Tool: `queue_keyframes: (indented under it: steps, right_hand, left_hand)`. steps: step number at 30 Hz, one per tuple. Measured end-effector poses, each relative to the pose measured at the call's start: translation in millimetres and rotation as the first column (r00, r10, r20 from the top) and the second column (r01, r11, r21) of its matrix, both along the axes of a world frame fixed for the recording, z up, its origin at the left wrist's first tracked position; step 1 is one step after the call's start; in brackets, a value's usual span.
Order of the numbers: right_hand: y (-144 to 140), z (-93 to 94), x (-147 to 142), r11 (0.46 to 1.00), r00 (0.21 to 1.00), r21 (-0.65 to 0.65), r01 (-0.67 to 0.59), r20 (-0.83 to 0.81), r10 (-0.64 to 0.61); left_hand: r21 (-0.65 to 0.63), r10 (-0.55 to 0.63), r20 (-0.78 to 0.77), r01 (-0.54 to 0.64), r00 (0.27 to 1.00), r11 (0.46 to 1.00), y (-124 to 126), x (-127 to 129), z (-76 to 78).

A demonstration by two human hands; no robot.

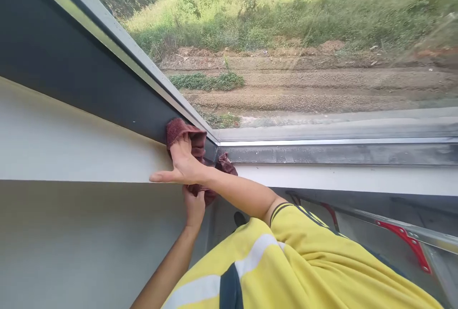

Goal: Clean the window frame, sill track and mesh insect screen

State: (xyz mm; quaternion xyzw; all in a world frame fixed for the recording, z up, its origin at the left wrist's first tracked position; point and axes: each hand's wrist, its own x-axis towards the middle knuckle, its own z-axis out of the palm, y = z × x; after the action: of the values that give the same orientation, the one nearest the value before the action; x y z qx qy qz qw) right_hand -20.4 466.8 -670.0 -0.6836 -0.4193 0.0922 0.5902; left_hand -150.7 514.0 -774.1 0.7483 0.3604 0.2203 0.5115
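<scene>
The right hand (182,163) lies flat and open on a dark red cloth (186,135), fingers stretched forward and thumb spread out to the side, pressing the cloth into the corner of the window frame (150,75) where the sloping side rail meets the bottom rail (336,152). The cloth bunches ahead of the fingertips and hangs in a fold beneath the wrist. The left hand (194,206) comes up from below, just under the right wrist, and touches that hanging fold; whether it grips the fold or only rests against it cannot be told. Beyond the hands, through the glass (304,37), are a dirt track and grass. Beside the thumb runs a dark panel (64,66) above a white wall (71,142). Nearer than both hands is a yellow sleeve (304,247). No containers are in view.
</scene>
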Motion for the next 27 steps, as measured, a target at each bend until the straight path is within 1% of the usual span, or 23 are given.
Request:
queue_keyframes:
  steps: [1,2,3,5,7,8,9,10,11,13,15,16,17,19,20,22,23,24,25,26,27]
  right_hand:
    - [1.0,-0.3,-0.2,1.0,0.998,0.002,0.005,0.063,-0.006]
    - [0.2,-8.8,-0.3,1.0,0.997,-0.019,0.024,0.07,-0.023]
    - [-2.3,-24.7,-0.4,0.998,0.999,-0.053,0.041,0.028,-0.04]
    - [-11.4,-69.1,0.8,0.991,0.986,-0.126,0.053,-0.15,-0.072]
    - [-21.1,-111.6,6.0,0.983,0.937,-0.183,0.029,-0.338,-0.09]
    - [-24.0,-126.3,10.2,0.977,0.904,-0.214,0.01,-0.415,-0.1]
    - [-24.9,-135.5,15.2,0.968,0.869,-0.251,-0.007,-0.481,-0.119]
    - [-23.5,-139.3,20.2,0.957,0.834,-0.289,-0.01,-0.53,-0.151]
    - [-20.4,-138.9,24.4,0.945,0.805,-0.326,0.006,-0.56,-0.198]
    - [-11.7,-131.3,28.3,0.918,0.768,-0.386,0.085,-0.562,-0.307]
    - [-6.7,-123.0,24.7,0.905,0.794,-0.396,0.152,-0.497,-0.351]
    - [-7.3,-120.2,20.8,0.906,0.819,-0.397,0.146,-0.465,-0.336]
    - [-9.7,-118.4,16.1,0.91,0.846,-0.402,0.101,-0.447,-0.292]
    - [-17.4,-116.8,7.2,0.921,0.894,-0.39,-0.003,-0.414,-0.172]
    - [-20.8,-116.7,4.1,0.93,0.914,-0.366,-0.031,-0.387,-0.122]
    - [-24.0,-117.9,1.4,0.953,0.945,-0.299,-0.036,-0.322,-0.065]
    - [-23.8,-119.0,1.5,0.96,0.949,-0.281,-0.013,-0.305,-0.076]
    - [-22.9,-120.3,2.3,0.957,0.945,-0.291,0.006,-0.312,-0.1]
    - [-21.9,-121.5,3.2,0.945,0.934,-0.326,0.011,-0.335,-0.126]
    - [-21.1,-122.3,4.0,0.926,0.92,-0.378,0.0,-0.363,-0.148]
    - [-20.8,-122.6,4.4,0.902,0.91,-0.432,-0.018,-0.38,-0.164]
  left_hand:
    - [0.013,-0.004,-0.027,0.004,1.0,1.0,1.7,-0.6,1.0]
    - [0.03,0.002,-0.066,0.0,0.998,1.0,3.0,-1.2,2.3]
    - [0.04,0.022,-0.099,-0.018,0.995,0.999,3.4,-1.7,3.9]
    - [0.003,0.081,-0.071,-0.081,0.994,0.997,0.9,-1.6,8.1]
    - [-0.101,0.144,0.02,-0.141,0.989,0.985,-5.7,1.3,14.3]
    - [-0.156,0.162,0.066,-0.15,0.985,0.976,-9.7,4.5,18.0]
    - [-0.185,0.168,0.109,-0.146,0.98,0.972,-13.3,9.0,21.7]
    - [-0.181,0.161,0.148,-0.133,0.976,0.974,-16.2,15.0,25.0]
    - [-0.138,0.144,0.18,-0.12,0.973,0.983,-18.1,22.1,27.5]
    - [0.008,0.097,0.212,-0.101,0.972,0.995,-18.6,38.2,28.2]
    - [0.131,0.083,0.166,-0.105,0.983,0.986,-16.7,52.9,22.5]
    - [0.153,0.094,0.128,-0.113,0.987,0.982,-15.6,58.5,17.8]
    - [0.148,0.109,0.091,-0.122,0.99,0.982,-14.7,62.4,12.7]
    - [0.104,0.15,0.062,-0.156,0.987,0.982,-13.8,65.7,4.1]
    - [0.087,0.178,0.091,-0.186,0.98,0.979,-13.8,65.9,2.0]
    - [0.043,0.227,0.196,-0.24,0.954,0.97,-15.4,65.6,3.2]
    - [-0.006,0.229,0.233,-0.234,0.945,0.972,-17.3,65.7,6.2]
    - [-0.088,0.224,0.238,-0.209,0.945,0.974,-20.0,66.2,10.0]
    - [-0.199,0.218,0.204,-0.178,0.954,0.964,-23.4,66.9,13.8]
    - [-0.326,0.21,0.143,-0.155,0.967,0.933,-27.0,67.6,16.9]
    - [-0.441,0.21,0.07,-0.158,0.975,0.883,-30.4,68.0,18.8]
